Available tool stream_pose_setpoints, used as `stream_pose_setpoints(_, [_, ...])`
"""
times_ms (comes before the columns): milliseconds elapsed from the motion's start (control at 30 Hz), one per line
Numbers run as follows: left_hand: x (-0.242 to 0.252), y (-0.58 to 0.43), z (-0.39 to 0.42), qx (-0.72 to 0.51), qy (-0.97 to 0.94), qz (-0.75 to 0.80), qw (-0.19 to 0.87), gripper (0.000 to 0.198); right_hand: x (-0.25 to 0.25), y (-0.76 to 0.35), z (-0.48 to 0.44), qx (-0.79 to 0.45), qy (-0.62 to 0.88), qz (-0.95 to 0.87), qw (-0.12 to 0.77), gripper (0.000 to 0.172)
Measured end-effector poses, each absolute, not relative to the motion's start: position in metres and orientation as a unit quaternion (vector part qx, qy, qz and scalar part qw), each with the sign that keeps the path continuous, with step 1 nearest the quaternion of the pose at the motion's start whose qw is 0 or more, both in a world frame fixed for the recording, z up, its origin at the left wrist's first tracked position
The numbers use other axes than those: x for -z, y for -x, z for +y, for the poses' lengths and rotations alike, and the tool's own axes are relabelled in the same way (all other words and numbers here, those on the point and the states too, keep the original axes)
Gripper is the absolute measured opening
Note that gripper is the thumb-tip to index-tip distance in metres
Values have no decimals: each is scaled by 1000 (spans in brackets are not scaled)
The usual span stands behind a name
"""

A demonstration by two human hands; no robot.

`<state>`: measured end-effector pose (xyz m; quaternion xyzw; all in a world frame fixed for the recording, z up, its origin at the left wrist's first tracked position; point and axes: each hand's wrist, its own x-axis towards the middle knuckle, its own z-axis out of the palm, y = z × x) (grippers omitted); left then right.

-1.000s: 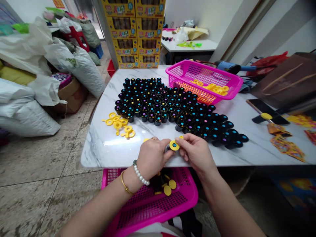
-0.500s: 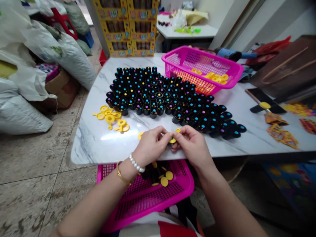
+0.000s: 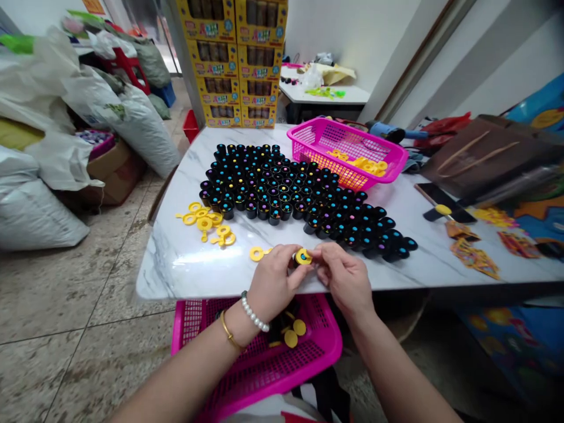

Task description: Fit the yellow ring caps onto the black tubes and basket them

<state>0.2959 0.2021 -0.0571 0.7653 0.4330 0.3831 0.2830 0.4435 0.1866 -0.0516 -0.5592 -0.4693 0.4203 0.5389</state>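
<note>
Near the table's front edge, my left hand (image 3: 274, 281) is closed round a small black cup, mostly hidden by the fingers, with a yellow ring cap (image 3: 303, 257) on its top. A blue dot shows through the ring's hole. My right hand (image 3: 346, 275) pinches the ring's right edge between thumb and forefinger. Beyond the hands stand many black cups (image 3: 274, 216) in a dense group, with blue, purple, yellow and pink dots in their tops. Loose yellow ring caps (image 3: 204, 223) lie to the left, and another yellow ring (image 3: 256, 254) lies just beside my left hand.
A pink basket (image 3: 348, 135) holding yellow rings stands behind the cups. Below the table edge, another pink basket (image 3: 259, 376) contains black pieces with yellow discs. Stacked yellow boxes (image 3: 238, 64) rise at the back. A brown bag (image 3: 476, 153) and orange wrappers (image 3: 473, 257) are at right.
The ring cap in my hands has tipped so its face and blue centre show. My right fingers have shifted to its right edge. The camera view has tilted upward.
</note>
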Motion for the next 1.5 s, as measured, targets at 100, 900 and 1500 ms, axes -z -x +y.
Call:
stream_pose_setpoints(100, [54,-294,205,-350,-782,436,274,14,46,-446,195,-491,554,-437,511,29])
stream_pose_setpoints(900, [56,-295,210,-279,-788,477,272,17,18,-453,214,-606,529,-521,285,28])
stream_pose_setpoints(1500, [45,-231,187,-297,-778,531,155,38,41,-421,123,-315,565,-731,217,11])
